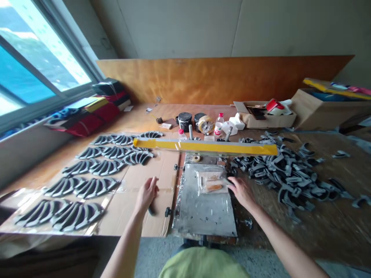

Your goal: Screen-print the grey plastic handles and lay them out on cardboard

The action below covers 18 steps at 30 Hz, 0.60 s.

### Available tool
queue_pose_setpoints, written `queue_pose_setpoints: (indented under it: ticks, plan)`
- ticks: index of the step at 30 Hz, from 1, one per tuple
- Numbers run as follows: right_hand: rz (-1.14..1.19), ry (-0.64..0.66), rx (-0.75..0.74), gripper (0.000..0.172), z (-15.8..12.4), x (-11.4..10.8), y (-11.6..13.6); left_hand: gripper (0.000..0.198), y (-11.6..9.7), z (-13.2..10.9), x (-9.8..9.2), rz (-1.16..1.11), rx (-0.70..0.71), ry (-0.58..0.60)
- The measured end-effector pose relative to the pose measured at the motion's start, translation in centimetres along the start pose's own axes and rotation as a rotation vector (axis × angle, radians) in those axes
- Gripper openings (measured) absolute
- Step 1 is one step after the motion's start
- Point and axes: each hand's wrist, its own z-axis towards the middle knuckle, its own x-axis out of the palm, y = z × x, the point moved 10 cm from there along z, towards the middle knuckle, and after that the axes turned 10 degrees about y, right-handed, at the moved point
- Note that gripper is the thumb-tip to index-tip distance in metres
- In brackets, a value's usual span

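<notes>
Over the cardboard sheet point(162, 175), my left hand point(148, 192) has its fingers curled together; what they hold, if anything, is hidden. Just below it shows a dark curved piece point(151, 211), partly covered by the hand. My right hand point(242, 192) is at the right edge of the grey metal plate point(204, 214), its fingers closed around something small and dark. Beside its fingertips, a clear plastic packet point(204, 185) with an orange-brown strip point(213, 188) lies on the plate. A long yellow-taped bar point(205, 146) spans the plate's far side.
Grey curved pieces lie in fan-shaped rows point(95, 186) at left; a loose heap point(285, 170) is at right. Behind the bar are black tubs point(184, 121), a tape roll point(206, 124) and a red-capped bottle point(219, 124). Open cardboard boxes point(268, 122) stand back right. Black knobs point(168, 212) flank the plate.
</notes>
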Motion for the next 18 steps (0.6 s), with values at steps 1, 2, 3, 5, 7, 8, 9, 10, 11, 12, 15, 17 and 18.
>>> queue_pose_setpoints:
  ticks: [1,2,3,5,7,8,9,10,11,12,15,17,18]
  plan:
    - [0.012,0.024,-0.129,0.024,0.9,0.4,3.2,0.063,-2.7,0.3,0.2,-0.097,0.096,-0.007]
    - [0.013,0.047,-0.217,0.024,1.7,0.9,5.6,0.061,-5.6,0.5,0.4,-0.2,0.197,-0.006]
    - [0.004,0.064,-0.263,0.025,2.3,1.3,7.3,0.059,-8.3,0.5,0.4,-0.291,0.278,-0.007]
    - [-0.04,0.078,-0.274,0.026,3.0,1.9,8.7,0.049,-13.0,0.3,0.0,-0.433,0.409,-0.018]
    - [-0.103,0.088,-0.253,0.029,3.2,2.2,8.7,0.043,-16.4,0.0,-0.3,-0.503,0.494,-0.014]
    - [-0.136,0.096,-0.244,0.031,3.2,2.4,8.6,0.045,-17.5,-0.1,-0.3,-0.51,0.519,-0.01]
    - [-0.162,0.103,-0.235,0.033,3.2,2.5,8.5,0.047,-18.2,-0.1,-0.3,-0.503,0.534,-0.008]
    - [-0.175,0.106,-0.228,0.035,3.2,2.6,8.5,0.049,-18.5,0.0,-0.3,-0.488,0.54,-0.011]
    - [-0.177,0.108,-0.228,0.037,3.3,2.7,8.7,0.051,-18.6,0.1,-0.3,-0.471,0.538,-0.017]
    - [-0.169,0.114,-0.244,0.04,3.5,3.0,9.1,0.052,-18.6,0.3,-0.3,-0.455,0.534,-0.023]
    - [-0.109,0.186,-0.346,0.054,4.0,4.6,11.2,0.051,-18.1,0.4,0.1,-0.449,0.529,-0.008]
    - [-0.056,0.257,-0.397,0.055,4.3,5.8,11.9,0.049,-17.5,0.1,0.2,-0.454,0.505,0.01]
    - [-0.009,0.269,-0.394,0.053,4.4,5.8,11.7,0.047,-17.1,-0.3,0.2,-0.453,0.481,0.017]
